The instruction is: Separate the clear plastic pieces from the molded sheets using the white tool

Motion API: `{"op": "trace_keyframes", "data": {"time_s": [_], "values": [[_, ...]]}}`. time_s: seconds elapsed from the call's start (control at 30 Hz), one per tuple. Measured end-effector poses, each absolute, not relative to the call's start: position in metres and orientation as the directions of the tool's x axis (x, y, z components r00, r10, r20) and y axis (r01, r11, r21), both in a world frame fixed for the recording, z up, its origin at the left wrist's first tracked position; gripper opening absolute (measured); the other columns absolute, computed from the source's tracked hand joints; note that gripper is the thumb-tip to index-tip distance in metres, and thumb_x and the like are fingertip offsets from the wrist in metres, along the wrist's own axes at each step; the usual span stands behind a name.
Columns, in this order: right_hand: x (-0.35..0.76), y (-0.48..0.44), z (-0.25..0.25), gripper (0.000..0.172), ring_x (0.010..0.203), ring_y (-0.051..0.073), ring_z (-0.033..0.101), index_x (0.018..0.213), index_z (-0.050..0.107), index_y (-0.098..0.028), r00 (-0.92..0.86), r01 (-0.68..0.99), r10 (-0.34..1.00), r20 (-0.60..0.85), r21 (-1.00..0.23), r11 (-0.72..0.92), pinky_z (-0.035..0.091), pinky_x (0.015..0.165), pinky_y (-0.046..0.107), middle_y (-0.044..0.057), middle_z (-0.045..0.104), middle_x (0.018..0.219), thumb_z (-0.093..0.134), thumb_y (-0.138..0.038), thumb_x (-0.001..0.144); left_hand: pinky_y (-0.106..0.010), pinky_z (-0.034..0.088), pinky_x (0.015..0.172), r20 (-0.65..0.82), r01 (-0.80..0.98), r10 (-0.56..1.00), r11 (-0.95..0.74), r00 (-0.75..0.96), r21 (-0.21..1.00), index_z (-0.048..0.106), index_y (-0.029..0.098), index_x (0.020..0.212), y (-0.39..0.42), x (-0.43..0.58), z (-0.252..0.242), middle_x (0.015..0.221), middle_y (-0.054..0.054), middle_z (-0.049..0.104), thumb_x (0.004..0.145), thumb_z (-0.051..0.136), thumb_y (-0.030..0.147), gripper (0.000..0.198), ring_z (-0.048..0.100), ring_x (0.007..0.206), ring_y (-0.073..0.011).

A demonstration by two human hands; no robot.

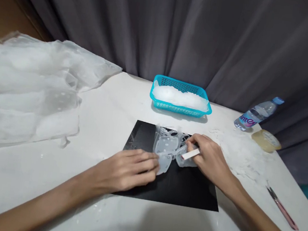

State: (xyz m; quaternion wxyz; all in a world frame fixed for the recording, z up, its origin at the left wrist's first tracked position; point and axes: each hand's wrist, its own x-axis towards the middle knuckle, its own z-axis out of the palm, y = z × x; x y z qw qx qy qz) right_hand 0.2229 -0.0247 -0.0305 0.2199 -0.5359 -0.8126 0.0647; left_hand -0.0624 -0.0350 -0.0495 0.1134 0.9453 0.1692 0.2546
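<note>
A translucent molded plastic sheet (167,145) with rounded panels and small dots lies on a black mat (190,189). My left hand (133,171) is closed at the sheet's lower left panel, with its fingertips on the edge. In my right hand (207,156) is a slim white-handled tool (190,154), gripped like a pen over the right panel. Its working tip is hidden by my fingers, so I cannot tell its exact kind. Thin plastic loops stand out along the sheet's far side.
A blue basket (181,110) of white translucent pieces stands at the back. More plastic sheets (33,89) are heaped on the left. To the right are a water bottle (256,114), a yellowish tub (266,140), plastic scraps (241,154) and pink-handled scissors (283,209).
</note>
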Motion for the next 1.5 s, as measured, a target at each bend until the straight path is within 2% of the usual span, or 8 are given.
{"op": "trace_keyframes", "data": {"time_s": [0.2,0.3,0.43,0.67,0.83,1.17,1.37,1.5], "values": [[0.226,-0.043,0.003,0.016,0.081,0.02,0.061,0.085,0.059,-0.023,-0.61,0.725,0.792,0.025,-0.387,0.57,0.045,0.067,0.031,0.0,0.066,0.082,0.061,-0.012,0.095,-0.026,0.052,0.068,0.218,0.377,0.868,-0.403,0.446,0.834,0.057,0.02,0.096,-0.027,-0.054,-0.043,0.087,-0.001,0.062,0.107,0.05,0.035,0.02,0.061,0.078,-0.0151],[0.212,-0.048,0.006,0.01,0.086,0.02,0.062,0.091,0.06,-0.024,-0.575,0.652,0.808,0.127,-0.525,0.546,0.049,0.073,0.032,0.001,0.068,0.09,0.063,-0.017,0.098,-0.024,0.046,0.061,0.091,0.314,0.912,-0.23,0.401,0.921,0.054,0.02,0.098,-0.025,-0.048,-0.042,0.085,0.0,0.058,0.106,0.05,0.043,0.024,0.056,0.074,-0.014],[0.19,-0.046,-0.016,0.019,0.102,0.025,0.061,0.114,0.06,-0.022,-0.453,0.643,0.835,0.313,-0.534,0.549,0.052,0.085,0.039,0.007,0.068,0.11,0.067,-0.028,0.098,-0.026,0.044,0.064,0.028,0.331,0.91,-0.18,0.415,0.926,0.053,0.022,0.106,-0.025,-0.049,-0.045,0.091,0.001,0.059,0.107,0.046,0.046,0.025,0.055,0.074,-0.0143],[0.181,-0.044,-0.043,0.011,0.093,0.024,0.06,0.105,0.062,-0.019,-0.54,0.624,0.769,0.342,-0.449,0.639,0.052,0.084,0.04,0.008,0.07,0.101,0.051,-0.017,0.104,-0.025,0.041,0.062,0.031,0.407,0.884,-0.246,0.466,0.88,0.053,0.023,0.11,-0.027,-0.045,-0.047,0.086,0.004,0.064,0.098,0.064,0.046,0.028,0.056,0.069,-0.0135],[0.181,-0.044,-0.046,0.015,0.097,0.023,0.06,0.114,0.062,-0.018,-0.589,0.545,0.701,0.401,-0.443,0.712,0.052,0.087,0.04,0.008,0.07,0.107,0.05,-0.016,0.105,-0.028,0.048,0.088,0.086,0.377,0.851,-0.318,0.518,0.87,0.07,0.027,0.112,-0.026,-0.043,-0.044,0.109,0.002,0.076,0.101,0.063,0.041,0.02,0.07,0.099,-0.018],[0.171,-0.048,-0.063,0.015,0.078,0.021,0.057,0.089,0.061,-0.018,-0.543,0.701,0.622,0.564,-0.104,0.706,0.048,0.071,0.034,0.005,0.064,0.079,0.052,-0.012,0.099,-0.025,0.047,0.073,0.072,0.393,0.863,-0.3,0.5,0.869,0.077,0.023,0.097,-0.03,-0.042,-0.044,0.09,0.002,0.077,0.101,0.06,0.038,0.023,0.066,0.078,-0.0151],[0.17,-0.049,-0.065,0.022,0.068,0.02,0.05,0.078,0.052,-0.022,-0.556,0.712,0.539,0.633,0.026,0.702,0.042,0.063,0.033,0.002,0.054,0.069,0.051,-0.006,0.092,-0.023,0.043,0.057,-0.063,0.2,0.993,0.042,0.098,0.979,0.066,0.016,0.083,-0.013,-0.049,-0.055,0.071,0.0,0.065,0.094,0.064,0.033,0.02,0.058,0.063,-0.014],[0.172,-0.05,-0.069,0.02,0.068,0.019,0.052,0.08,0.05,-0.023,-0.49,0.708,0.588,0.643,-0.1,0.699,0.044,0.063,0.031,0.001,0.055,0.07,0.051,-0.005,0.089,-0.022,0.044,0.054,-0.11,0.0,0.994,0.11,0.009,0.994,0.06,0.016,0.084,-0.002,-0.058,-0.05,0.071,0.001,0.06,0.093,0.068,0.035,0.022,0.056,0.06,-0.0127]]}}
